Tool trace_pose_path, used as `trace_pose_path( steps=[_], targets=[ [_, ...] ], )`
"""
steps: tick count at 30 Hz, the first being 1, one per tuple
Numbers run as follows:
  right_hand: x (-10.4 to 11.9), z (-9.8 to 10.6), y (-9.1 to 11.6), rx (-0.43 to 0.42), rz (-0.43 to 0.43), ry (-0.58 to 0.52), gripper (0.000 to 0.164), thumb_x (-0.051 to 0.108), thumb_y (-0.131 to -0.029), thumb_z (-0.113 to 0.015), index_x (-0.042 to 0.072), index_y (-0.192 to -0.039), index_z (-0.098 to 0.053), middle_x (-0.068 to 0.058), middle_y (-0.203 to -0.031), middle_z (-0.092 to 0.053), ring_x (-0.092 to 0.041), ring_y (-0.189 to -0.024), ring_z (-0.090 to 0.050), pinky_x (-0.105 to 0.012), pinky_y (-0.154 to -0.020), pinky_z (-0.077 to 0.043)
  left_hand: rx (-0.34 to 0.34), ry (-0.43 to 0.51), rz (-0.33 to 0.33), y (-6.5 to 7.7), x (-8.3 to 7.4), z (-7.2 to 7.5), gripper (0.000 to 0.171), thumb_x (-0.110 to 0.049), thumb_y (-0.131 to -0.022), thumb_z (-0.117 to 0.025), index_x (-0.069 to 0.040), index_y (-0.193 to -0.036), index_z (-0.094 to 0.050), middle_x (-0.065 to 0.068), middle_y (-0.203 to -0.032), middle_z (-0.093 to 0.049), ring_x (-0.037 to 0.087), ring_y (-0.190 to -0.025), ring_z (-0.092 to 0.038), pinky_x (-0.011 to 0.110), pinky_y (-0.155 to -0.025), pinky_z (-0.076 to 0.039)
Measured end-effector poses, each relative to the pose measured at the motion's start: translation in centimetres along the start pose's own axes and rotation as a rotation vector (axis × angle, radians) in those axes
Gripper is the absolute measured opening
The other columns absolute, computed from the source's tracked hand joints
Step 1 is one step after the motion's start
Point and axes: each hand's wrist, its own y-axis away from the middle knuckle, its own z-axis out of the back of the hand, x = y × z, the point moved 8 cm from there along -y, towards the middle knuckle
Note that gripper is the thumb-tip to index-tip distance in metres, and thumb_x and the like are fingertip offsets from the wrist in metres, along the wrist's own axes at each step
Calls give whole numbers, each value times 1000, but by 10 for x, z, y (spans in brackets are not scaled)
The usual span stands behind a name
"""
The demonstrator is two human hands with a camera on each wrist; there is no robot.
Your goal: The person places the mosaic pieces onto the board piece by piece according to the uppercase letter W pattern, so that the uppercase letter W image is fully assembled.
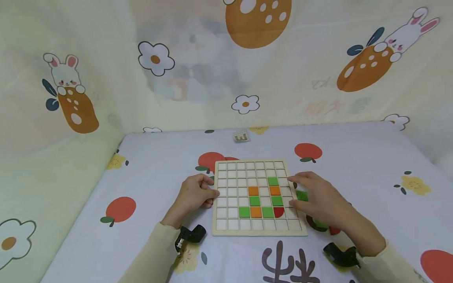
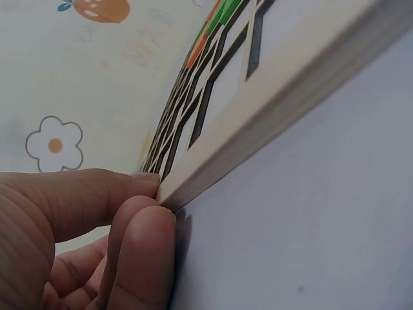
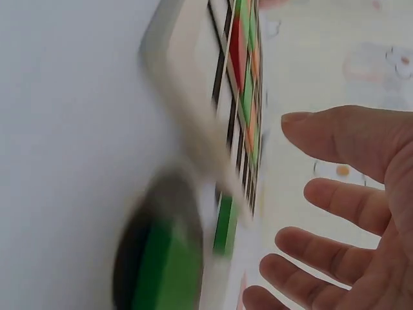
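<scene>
A pale wooden grid board (image 1: 222, 224) lies flat on the table, with green, orange and red tiles in several of its squares. At its left edge my left hand (image 1: 196, 192) pinches the frame; in the left wrist view the thumb (image 2: 97, 197) rests on the rim, with a curled finger (image 2: 145, 258) against the side. My right hand (image 1: 320, 194) is beside the right edge, fingers spread and relaxed, holding nothing. In the right wrist view the open hand (image 3: 348, 213) appears apart from the blurred board frame (image 3: 193, 123).
Right of the board, partly under my right hand, are a loose green tile (image 1: 302, 195) and a dark-rimmed round thing (image 1: 311, 223) with green in it. A red piece (image 1: 334, 230) is next to it. A small card-like piece (image 1: 241, 136) lies behind the board.
</scene>
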Motion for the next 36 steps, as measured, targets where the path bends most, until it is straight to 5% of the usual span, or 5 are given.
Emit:
trace_pose_path(
  steps=[6, 12, 16, 30, 36],
  targets=[
    [-26, 4, 4, 37, -59, 40, 65, 19, -83, -87, -2, -139, -62, -26, -137, -58, -46, -122, -57, -64, -96, -54, -1, -8, -9, 0, 0, -1, 28, -3, -87, -83, 0, -111, -67, 9, -80, -66, 12, -54, -63, 25, -52, -59],
    [-37, -1, 1, 86, -107, 17, 52, 17, -82, -87, -4, -127, -70, -18, -115, -63, -30, -96, -58, -35, -68, -57, -4, -10, -18, 0, 0, -1, 28, -3, -88, -82, 0, -111, -67, 9, -80, -66, 12, -54, -63, 25, -52, -59],
    [-38, -4, 0, 101, -131, -10, 40, 15, -83, -86, -3, -117, -75, -11, -104, -63, -25, -90, -56, -28, -60, -53, -7, -12, -23, 0, 0, -1, 28, -2, -88, -82, 0, -111, -67, 9, -80, -66, 11, -54, -63, 25, -52, -59],
    [-42, -4, -3, 108, -178, -81, 14, 13, -87, -80, 8, -98, -74, -1, -85, -66, -20, -79, -58, -31, -62, -54, -5, -6, -24, 1, 1, 0, 28, -3, -87, -82, 0, -110, -66, 9, -79, -65, 12, -53, -63, 25, -52, -59],
    [-43, 2, -3, 109, -118, -149, 15, 13, -93, -75, 9, -107, -77, 0, -89, -66, -19, -84, -62, -29, -66, -55, 4, 14, -15, 0, 2, 0, 29, -3, -87, -83, -1, -110, -67, 9, -80, -64, 12, -53, -63, 25, -52, -59]
  ],
)
